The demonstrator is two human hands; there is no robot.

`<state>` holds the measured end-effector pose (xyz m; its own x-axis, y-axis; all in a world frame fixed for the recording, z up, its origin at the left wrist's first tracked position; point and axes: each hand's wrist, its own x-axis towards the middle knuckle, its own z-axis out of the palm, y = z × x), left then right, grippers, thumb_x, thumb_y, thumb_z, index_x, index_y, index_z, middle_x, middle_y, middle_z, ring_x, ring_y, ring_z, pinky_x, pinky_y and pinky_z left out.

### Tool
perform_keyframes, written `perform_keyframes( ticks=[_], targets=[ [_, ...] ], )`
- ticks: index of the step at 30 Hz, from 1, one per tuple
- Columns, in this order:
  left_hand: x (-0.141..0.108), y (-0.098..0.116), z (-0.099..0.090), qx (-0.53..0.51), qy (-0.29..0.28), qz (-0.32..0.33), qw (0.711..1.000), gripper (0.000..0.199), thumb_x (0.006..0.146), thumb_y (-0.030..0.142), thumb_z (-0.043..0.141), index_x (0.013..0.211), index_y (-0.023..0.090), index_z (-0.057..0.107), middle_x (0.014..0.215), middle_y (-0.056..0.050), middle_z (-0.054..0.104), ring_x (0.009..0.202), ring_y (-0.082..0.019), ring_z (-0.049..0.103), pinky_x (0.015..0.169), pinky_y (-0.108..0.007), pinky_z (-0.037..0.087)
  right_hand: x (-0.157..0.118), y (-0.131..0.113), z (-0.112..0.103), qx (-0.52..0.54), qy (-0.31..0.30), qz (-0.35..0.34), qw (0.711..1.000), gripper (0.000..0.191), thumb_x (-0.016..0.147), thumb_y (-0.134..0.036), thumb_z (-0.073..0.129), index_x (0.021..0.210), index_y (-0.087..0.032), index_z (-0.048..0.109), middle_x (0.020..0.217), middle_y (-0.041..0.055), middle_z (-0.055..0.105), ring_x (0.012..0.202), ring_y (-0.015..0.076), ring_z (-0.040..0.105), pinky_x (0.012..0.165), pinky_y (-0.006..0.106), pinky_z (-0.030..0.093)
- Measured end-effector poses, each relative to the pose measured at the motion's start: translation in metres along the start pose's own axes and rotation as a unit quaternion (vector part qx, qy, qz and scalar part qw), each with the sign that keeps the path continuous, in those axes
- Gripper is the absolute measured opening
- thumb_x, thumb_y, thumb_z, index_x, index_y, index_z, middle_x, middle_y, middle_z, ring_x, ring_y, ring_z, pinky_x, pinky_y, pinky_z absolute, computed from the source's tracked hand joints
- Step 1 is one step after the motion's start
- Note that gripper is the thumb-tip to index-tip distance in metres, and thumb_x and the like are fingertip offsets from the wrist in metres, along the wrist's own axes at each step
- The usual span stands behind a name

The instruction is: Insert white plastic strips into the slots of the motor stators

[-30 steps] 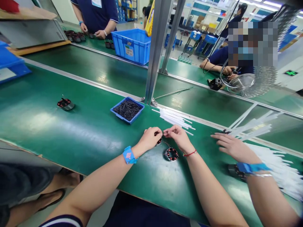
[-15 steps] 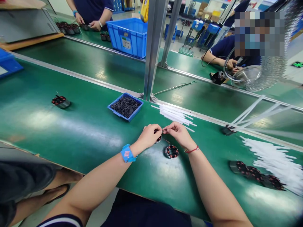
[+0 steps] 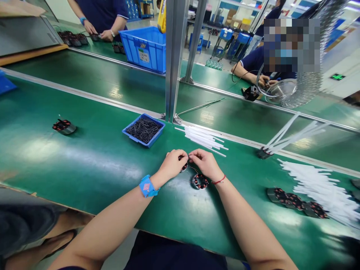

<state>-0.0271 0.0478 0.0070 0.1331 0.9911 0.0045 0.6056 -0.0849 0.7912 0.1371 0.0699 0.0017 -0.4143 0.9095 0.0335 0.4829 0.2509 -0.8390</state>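
My left hand (image 3: pixel 173 163) and my right hand (image 3: pixel 205 162) meet fingertip to fingertip over the green belt (image 3: pixel 92 157). Between them they pinch a thin wire that runs from a small round stator (image 3: pixel 184 166), mostly hidden under my left fingers. A second stator (image 3: pixel 200 181) with red-black windings lies flat on the belt just below my right hand. A blue wristband (image 3: pixel 147 186) is on my left wrist, a red string on my right.
A blue tray of black pins (image 3: pixel 143 129) and a pile of white tubes (image 3: pixel 205 137) lie just beyond my hands. Another stator (image 3: pixel 64 126) sits far left; several stators (image 3: pixel 295 202) and more white tubes (image 3: pixel 320 187) lie right. Metal posts (image 3: pixel 173 60) stand behind. Other people work across the line.
A neighbour's hand with a blue wristband, at the right a second ago, has left the view. My hands stay together on the wire; the view has shifted slightly.
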Motion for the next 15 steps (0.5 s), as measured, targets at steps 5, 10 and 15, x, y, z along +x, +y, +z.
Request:
perform_keyframes(
  ticks=[5, 10, 15],
  targets=[
    [0.002, -0.005, 0.002, 0.006, 0.015, 0.007, 1.000, 0.019, 0.081, 0.025, 0.046, 0.078, 0.018, 0.062, 0.080, -0.004, 0.064, 0.082, -0.018, 0.056, 0.075, -0.029, 0.043, 0.000, -0.013, 0.003, -0.156, 0.019, -0.042, 0.987, 0.019, 0.088, -0.025, 0.047, 0.091, -0.019, 0.065, 0.093, 0.0065, 0.068, 0.091, 0.0176, 0.060, 0.083, 0.028, 0.041],
    [0.004, -0.008, 0.003, 0.020, -0.002, 0.020, 1.000, 0.025, 0.081, 0.035, 0.043, 0.079, 0.018, 0.062, 0.081, -0.004, 0.064, 0.081, -0.020, 0.057, 0.074, -0.030, 0.044, 0.002, -0.017, -0.003, -0.217, 0.013, -0.053, 0.975, 0.014, 0.087, -0.021, 0.049, 0.087, -0.022, 0.063, 0.091, 0.0002, 0.068, 0.086, 0.0133, 0.060, 0.075, 0.022, 0.041],
    [0.005, -0.011, 0.002, 0.051, 0.016, 0.028, 0.998, 0.028, 0.079, 0.040, 0.044, 0.078, 0.020, 0.064, 0.082, -0.003, 0.066, 0.082, -0.021, 0.059, 0.073, -0.029, 0.045, 0.005, -0.019, -0.001, -0.278, 0.004, -0.066, 0.958, 0.012, 0.087, -0.026, 0.049, 0.085, -0.022, 0.060, 0.091, 0.0000, 0.067, 0.086, 0.0138, 0.059, 0.070, 0.022, 0.040]
  ],
)
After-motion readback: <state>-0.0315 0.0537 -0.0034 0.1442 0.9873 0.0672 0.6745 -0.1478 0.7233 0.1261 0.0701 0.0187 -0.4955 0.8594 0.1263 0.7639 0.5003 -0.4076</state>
